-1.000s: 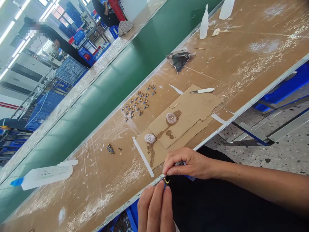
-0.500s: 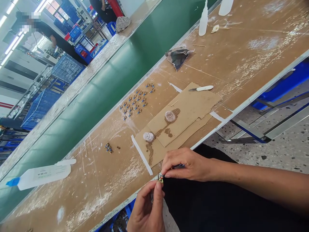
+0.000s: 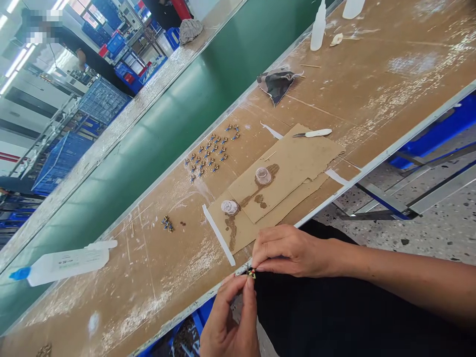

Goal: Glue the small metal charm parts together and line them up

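My left hand (image 3: 232,315) pinches a tiny coloured piece (image 3: 252,272) between thumb and forefinger, just off the table's near edge. It has yellow-green, red and dark parts and looks like a miniature figure, too small to make out fully. The fingertips of my right hand (image 3: 284,251) are pressed together right beside this piece; whatever they grip is hidden. Beyond my hands lies a cardboard sheet (image 3: 286,183) bearing two small round caps of whitish matter, one cap (image 3: 264,175) farther off and another cap (image 3: 229,207) nearer, with damp stains around them.
Several small blue-and-gold pieces (image 3: 201,172) stand spread out, and a little pile (image 3: 167,223) lies nearer. A craft knife (image 3: 314,133) rests on the cardboard's far end. A camouflage cloth (image 3: 277,87), a squeeze bottle (image 3: 318,29) and a lying blue-capped bottle (image 3: 67,265) are about. Green conveyor belt (image 3: 167,104) behind.
Both hands stay close together around the small piece, which has turned slightly in the fingers. My view has shifted a little; the things on the table have not moved.
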